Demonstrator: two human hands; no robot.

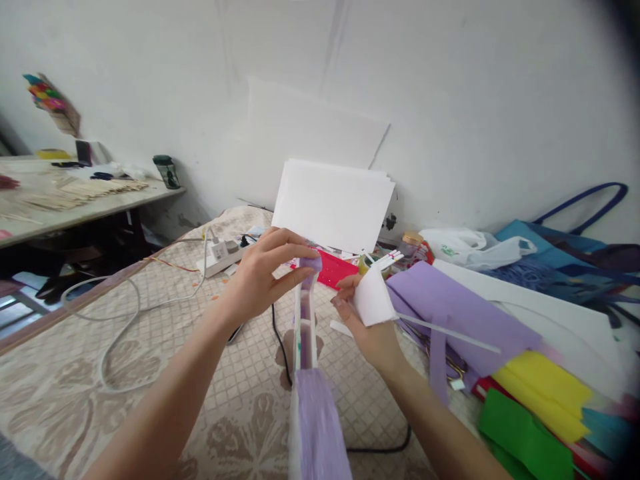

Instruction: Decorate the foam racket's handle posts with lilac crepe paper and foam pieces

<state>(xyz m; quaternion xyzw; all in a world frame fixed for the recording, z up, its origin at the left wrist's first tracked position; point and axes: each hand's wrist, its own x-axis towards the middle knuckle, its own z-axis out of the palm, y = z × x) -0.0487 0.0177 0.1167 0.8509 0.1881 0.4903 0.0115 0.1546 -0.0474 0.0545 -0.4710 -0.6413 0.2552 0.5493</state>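
I have the left hand (260,267) at the far end of a slim white frame (305,333), its fingers nearly closed, thumb below and forefinger above, pinching a purple strip (315,263). The frame stands out in front of me, at mid-view, pointing away over the worktop (65,373); I can't tell whether its underside touches. Purple cloth (320,420) covers the near end, while the far part shows bare sides and crosspieces.

My right hand (373,343) is just to the right of the frame, apart from it, fingers curled in around a white piece (374,297) that lies over the palm; how firmly they grip it I can't tell.

Beyond the hands I see a red sheet (335,267) lying flat and white sheets (333,203) leaning against the wall. Left of the left hand there is a power strip (213,267), with a white cable (105,347) looping over the patterned cover. On my right lie a purple sheet (455,313), scissors (456,365) partly hidden beside it, then yellow (545,387) and green (523,433) sheets overlapping. A plastic bag (470,248) and a blue bag (545,247) sit behind these, near the wall.
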